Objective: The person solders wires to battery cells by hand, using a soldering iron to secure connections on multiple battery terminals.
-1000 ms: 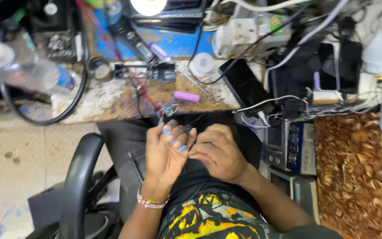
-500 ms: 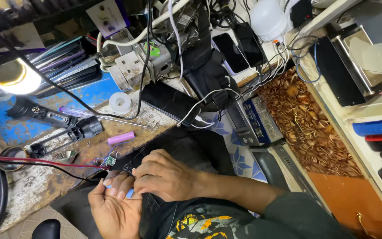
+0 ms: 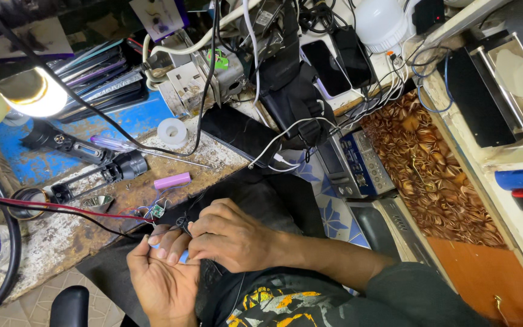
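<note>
Hands are seen nearest the camera, low in the head view, over a dark cloth on the lap. The left hand [image 3: 161,275] lies palm up with its fingers curled narrowly around a small pale-blue piece [image 3: 183,257], most of which is hidden. The right hand [image 3: 231,236] is laid over it, fingertips pinched close on something fine; what exactly is gripped cannot be told.

Just beyond the fingers a small green circuit board [image 3: 157,211] is found at the bench edge, tied to thin red and black wires [image 3: 62,209] that run off to the left. It is judged to be very light, stiff and fragile — the joints where the leads meet it look the weak spot. It would best be held by its bare edges between fingertips, never pulled by the wires, which are soft and springy and may drag the board about.

Further on, a pink cylinder [image 3: 172,180], a roll of white tape [image 3: 172,131] and a dark phone [image 3: 240,133] are seen on the worn workbench [image 3: 62,242] — behind them, a lit lamp [image 3: 31,94].
</note>
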